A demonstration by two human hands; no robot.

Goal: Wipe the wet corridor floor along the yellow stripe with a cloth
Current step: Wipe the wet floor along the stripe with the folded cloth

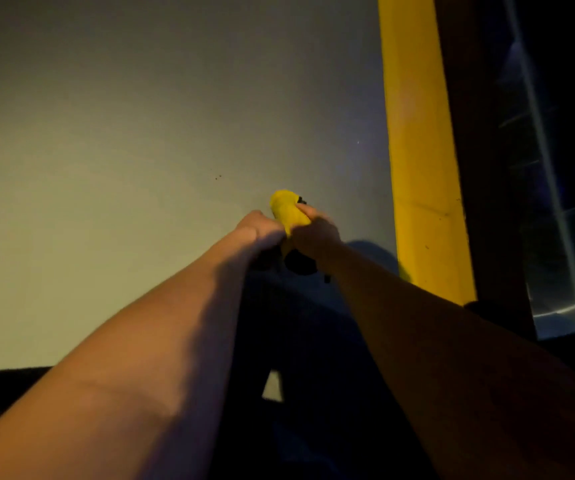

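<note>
A yellow cloth (288, 209), bunched into a roll with a dark part hanging below it, is held out in front of me above the grey corridor floor (140, 150). My left hand (260, 228) grips its left side and my right hand (315, 230) grips its right side, the two fists close together. The yellow stripe (417, 150) runs along the floor to the right of my hands, from the top of the view down to about mid-height. Both forearms stretch forward from the bottom of the view.
Right of the stripe is a dark brown edge (480, 168) and beyond it a dark glassy area with pale reflections (556, 202). A few small dark specks (217, 177) lie on the floor left of the cloth. My dark-clothed legs fill the bottom.
</note>
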